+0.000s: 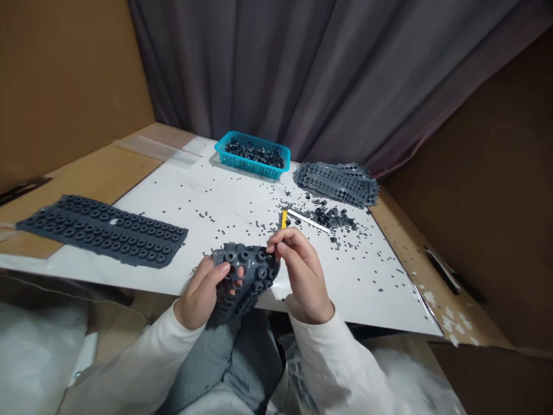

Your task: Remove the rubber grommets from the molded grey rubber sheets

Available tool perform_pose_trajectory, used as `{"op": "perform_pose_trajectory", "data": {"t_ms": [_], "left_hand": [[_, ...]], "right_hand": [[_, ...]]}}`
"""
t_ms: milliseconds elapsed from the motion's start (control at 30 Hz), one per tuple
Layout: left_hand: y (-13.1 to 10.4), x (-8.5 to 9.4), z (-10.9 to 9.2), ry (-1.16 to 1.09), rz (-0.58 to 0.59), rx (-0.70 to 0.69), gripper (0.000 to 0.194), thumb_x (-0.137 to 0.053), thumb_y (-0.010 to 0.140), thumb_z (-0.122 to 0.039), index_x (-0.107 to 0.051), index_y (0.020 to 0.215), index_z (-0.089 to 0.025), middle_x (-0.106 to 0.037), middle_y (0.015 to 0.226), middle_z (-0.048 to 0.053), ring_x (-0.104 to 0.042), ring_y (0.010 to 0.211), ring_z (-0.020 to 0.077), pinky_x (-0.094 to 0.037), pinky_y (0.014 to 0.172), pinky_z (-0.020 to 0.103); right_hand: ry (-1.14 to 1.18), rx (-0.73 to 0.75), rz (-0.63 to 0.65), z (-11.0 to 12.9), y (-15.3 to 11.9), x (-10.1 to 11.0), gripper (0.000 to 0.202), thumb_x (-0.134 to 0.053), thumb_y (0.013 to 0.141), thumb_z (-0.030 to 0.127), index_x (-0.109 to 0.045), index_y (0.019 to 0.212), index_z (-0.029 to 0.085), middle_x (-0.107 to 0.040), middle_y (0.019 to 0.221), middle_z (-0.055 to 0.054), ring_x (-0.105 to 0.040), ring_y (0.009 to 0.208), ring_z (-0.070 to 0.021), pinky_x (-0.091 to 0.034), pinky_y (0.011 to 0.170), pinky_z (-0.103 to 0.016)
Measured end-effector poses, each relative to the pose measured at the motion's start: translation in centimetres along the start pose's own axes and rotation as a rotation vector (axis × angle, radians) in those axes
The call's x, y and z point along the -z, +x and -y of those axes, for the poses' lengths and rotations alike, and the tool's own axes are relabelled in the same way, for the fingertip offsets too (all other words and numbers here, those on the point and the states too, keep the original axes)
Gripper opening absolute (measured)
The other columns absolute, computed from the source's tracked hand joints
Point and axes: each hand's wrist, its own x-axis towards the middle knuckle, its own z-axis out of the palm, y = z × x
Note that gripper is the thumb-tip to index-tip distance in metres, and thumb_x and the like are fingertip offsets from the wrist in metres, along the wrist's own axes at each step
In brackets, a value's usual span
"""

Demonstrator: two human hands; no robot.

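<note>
A dark grey moulded rubber sheet (247, 282) with rows of raised rings hangs bent over the near table edge. My left hand (202, 291) is closed on its left side, thumb on top and fingers behind, some fingertips showing through holes in it. At the sheet's upper right corner, the thumb and fingers of my right hand (302, 271) are pinched together on its edge by a ring. Exactly what lies between those fingertips is partly hidden. A second, flat ring sheet (108, 230) lies to the left on the white table top (207, 193).
A blue basket (253, 167) full of small black rings stands at the back. Right of it lies a stack of holed grey sheets (337, 183). Black bits (334, 219) are piled and scattered around a yellow-and-white strip (307, 220). A dark pen-like tool (443, 271) lies at the right.
</note>
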Motion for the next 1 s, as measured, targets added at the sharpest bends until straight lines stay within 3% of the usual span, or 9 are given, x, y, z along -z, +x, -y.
{"op": "perform_pose_trajectory", "data": {"t_ms": [100,267,400,500,567,633,733,800,1000], "left_hand": [[0.1,0.4,-0.5,0.214,0.117,-0.114,0.031,-0.049,0.079,-0.040,-0.065,0.066,-0.017,-0.062,0.057,0.002,-0.054,0.049,0.0145,-0.041,0.047,0.023],[0.6,0.6,-1.6,0.547,0.313,-0.307,0.033,-0.049,0.081,-0.033,-0.059,0.053,-0.018,-0.058,0.050,0.002,-0.050,0.048,0.0152,-0.035,0.048,0.024],[0.9,0.9,-2.2,0.608,0.364,-0.375,0.027,-0.051,0.079,-0.027,-0.063,0.055,-0.020,-0.061,0.054,0.003,-0.053,0.053,0.0175,-0.037,0.053,0.025],[1.1,1.0,-1.8,0.618,0.361,-0.466,0.025,-0.049,0.080,-0.022,-0.064,0.060,-0.020,-0.062,0.057,0.003,-0.054,0.057,0.0179,-0.039,0.058,0.026],[1.3,0.8,-1.1,0.562,0.306,-0.508,0.028,-0.046,0.081,-0.023,-0.060,0.057,-0.020,-0.058,0.053,0.002,-0.051,0.052,0.0162,-0.038,0.056,0.026],[1.4,0.2,-0.3,0.444,0.171,-0.510,0.033,-0.043,0.082,-0.026,-0.053,0.052,-0.020,-0.051,0.049,0.000,-0.045,0.047,0.0145,-0.036,0.051,0.026],[1.6,-1.2,0.5,0.272,-0.068,-0.446,0.035,-0.043,0.081,-0.032,-0.044,0.048,-0.021,-0.042,0.045,-0.001,-0.037,0.043,0.0133,-0.032,0.045,0.026],[1.8,-2.1,0.6,0.208,-0.157,-0.387,0.033,-0.045,0.078,-0.033,-0.042,0.047,-0.022,-0.040,0.044,-0.002,-0.035,0.042,0.0132,-0.032,0.043,0.026],[2.3,-2.6,1.1,0.153,-0.375,-0.272,0.026,-0.052,0.073,-0.036,-0.046,0.051,-0.024,-0.046,0.051,0.000,-0.046,0.054,0.0168,-0.040,0.052,0.026]], "right_hand": [[-0.257,0.067,0.115,1.8,0.5,0.2,0.018,-0.037,0.084,0.011,-0.052,0.079,0.019,-0.048,0.072,0.000,-0.045,0.070,-0.0136,-0.033,0.064,-0.025],[-0.725,0.317,0.517,2.8,1.9,-0.3,0.013,-0.054,0.082,0.028,-0.054,0.074,0.018,-0.051,0.067,-0.001,-0.044,0.062,-0.0145,-0.032,0.061,-0.026],[-0.752,0.398,0.700,1.7,3.0,-0.2,0.023,-0.047,0.087,0.030,-0.052,0.067,0.019,-0.049,0.058,0.001,-0.041,0.054,-0.0123,-0.031,0.055,-0.023],[-0.611,0.341,0.760,0.6,3.2,-0.1,0.029,-0.036,0.091,0.024,-0.049,0.066,0.020,-0.048,0.059,0.001,-0.043,0.055,-0.0121,-0.033,0.055,-0.022],[-0.511,0.293,0.673,-0.1,2.9,-0.4,0.030,-0.034,0.092,0.024,-0.047,0.065,0.020,-0.045,0.059,0.002,-0.043,0.055,-0.0119,-0.034,0.056,-0.022],[-0.436,0.261,0.508,-1.0,2.3,-1.0,0.030,-0.035,0.092,0.025,-0.045,0.064,0.020,-0.042,0.059,0.002,-0.042,0.056,-0.0117,-0.033,0.056,-0.023],[-0.319,0.190,0.260,-2.4,1.5,-2.3,0.030,-0.036,0.091,0.029,-0.043,0.064,0.020,-0.043,0.058,0.002,-0.043,0.055,-0.0118,-0.033,0.057,-0.024],[-0.232,0.118,0.140,-3.2,1.1,-3.2,0.031,-0.036,0.091,0.032,-0.044,0.064,0.019,-0.045,0.056,0.002,-0.045,0.054,-0.0121,-0.034,0.056,-0.024],[-0.034,0.022,-0.162,-4.9,1.0,-5.7,0.034,-0.038,0.090,0.040,-0.038,0.062,0.020,-0.042,0.053,0.004,-0.040,0.050,-0.0105,-0.032,0.051,-0.023]]}}
